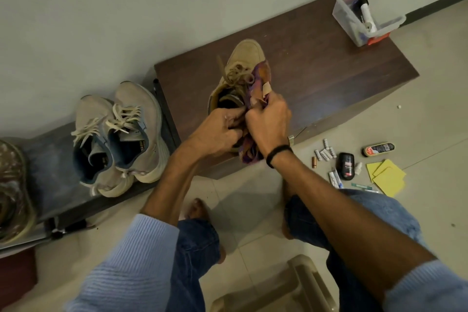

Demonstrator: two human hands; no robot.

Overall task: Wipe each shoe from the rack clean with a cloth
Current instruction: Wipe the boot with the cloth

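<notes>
A tan suede shoe (244, 58) stands on the dark wooden cabinet (316, 78), toe pointing away from me. A purple and orange patterned cloth (259, 78) drapes along its right side and hangs below my wrists. My right hand (269, 121) grips the bunched cloth at the shoe's heel. My left hand (220, 132) pinches the cloth and the heel rim beside it. A pair of grey sneakers (121, 134) with pale laces sits on the low rack (50, 172) to the left. Part of another worn shoe (12, 190) shows at the far left edge.
A clear plastic box (364, 18) with a white bottle stands at the cabinet's far right corner. On the floor to the right lie batteries (325, 152), polish containers (345, 162), small tubes and yellow cloths (386, 176). A beige plastic stool (291, 286) is under me.
</notes>
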